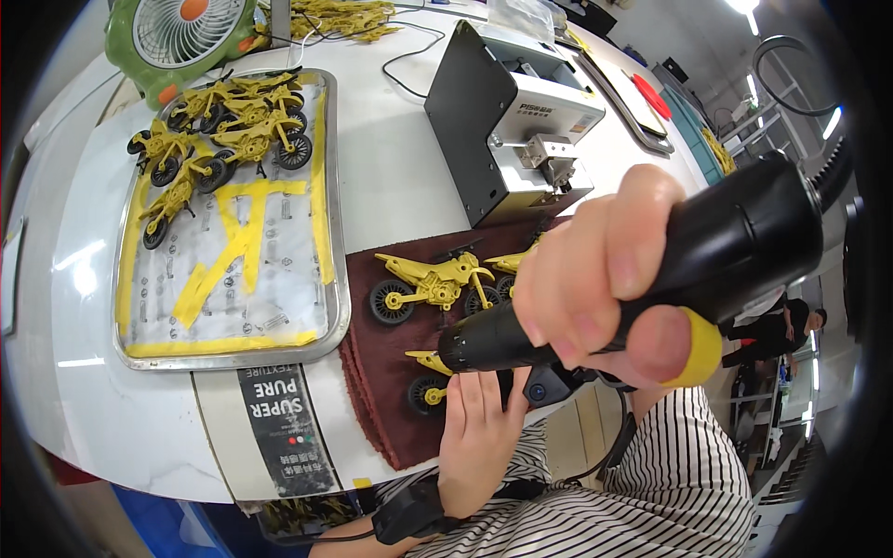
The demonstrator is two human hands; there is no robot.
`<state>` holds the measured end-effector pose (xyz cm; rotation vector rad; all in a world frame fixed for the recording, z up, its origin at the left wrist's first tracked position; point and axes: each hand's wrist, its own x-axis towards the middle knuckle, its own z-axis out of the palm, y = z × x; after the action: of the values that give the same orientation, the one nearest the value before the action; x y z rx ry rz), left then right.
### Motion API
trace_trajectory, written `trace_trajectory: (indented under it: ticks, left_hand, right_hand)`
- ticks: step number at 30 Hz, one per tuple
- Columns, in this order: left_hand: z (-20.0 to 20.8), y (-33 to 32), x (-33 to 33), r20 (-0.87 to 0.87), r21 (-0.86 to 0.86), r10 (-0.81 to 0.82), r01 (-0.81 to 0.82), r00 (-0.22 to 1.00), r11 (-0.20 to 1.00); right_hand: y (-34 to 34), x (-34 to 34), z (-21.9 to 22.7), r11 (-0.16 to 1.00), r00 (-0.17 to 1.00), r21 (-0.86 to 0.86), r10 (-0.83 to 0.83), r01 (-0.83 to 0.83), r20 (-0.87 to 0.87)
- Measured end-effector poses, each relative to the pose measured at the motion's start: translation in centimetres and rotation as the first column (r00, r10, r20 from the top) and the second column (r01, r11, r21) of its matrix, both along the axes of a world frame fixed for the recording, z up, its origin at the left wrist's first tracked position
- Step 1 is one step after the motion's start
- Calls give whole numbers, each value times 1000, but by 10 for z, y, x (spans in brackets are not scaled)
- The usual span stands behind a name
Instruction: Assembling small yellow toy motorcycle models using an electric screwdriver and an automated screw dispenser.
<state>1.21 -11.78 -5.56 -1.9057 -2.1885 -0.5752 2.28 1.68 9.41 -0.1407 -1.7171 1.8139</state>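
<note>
My right hand (600, 265) is wrapped around a black electric screwdriver (744, 237), slanted with its narrower end down to the left and a ribbed cord sleeve at its upper end. A yellow band circles the thumb. Below the screwdriver, my left hand (479, 428) holds a yellow toy motorcycle (426, 363) against the dark red cloth (372, 400); its fingertips and most of that toy are hidden by the screwdriver. Just beyond lies another yellow toy motorcycle (435, 282) with black wheels. A third, partly covered by my right hand, sits beside it.
At the left, a metal tray (339, 307) with yellow tape holds several toy motorcycles (251, 130). A green fan (126, 51) stands behind it. A black-and-white machine (470, 121) rises beyond the cloth. Yellow parts (339, 19) lie at the back; a person (791, 321) is far right.
</note>
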Motion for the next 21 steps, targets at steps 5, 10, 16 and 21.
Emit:
trace_trajectory:
  ticks: [5,10,16,21]
  left_hand:
    - [-16,-2,-7,-21,-51,24,-25,1000,998]
    - [-5,-2,3,88,50,-66,61,994,997]
    - [-9,-1,3,88,72,-61,55,994,996]
    - [4,0,-4,17,25,-3,3,1000,1000]
  right_hand:
    - [12,-10,-20,985,975,95,123,-142,183]
    - [1,-4,-3,980,972,163,75,-113,223]
    - [1,-14,-10,992,982,73,85,-99,170]
    - [-6,-13,-8,998,984,26,-62,59,169]
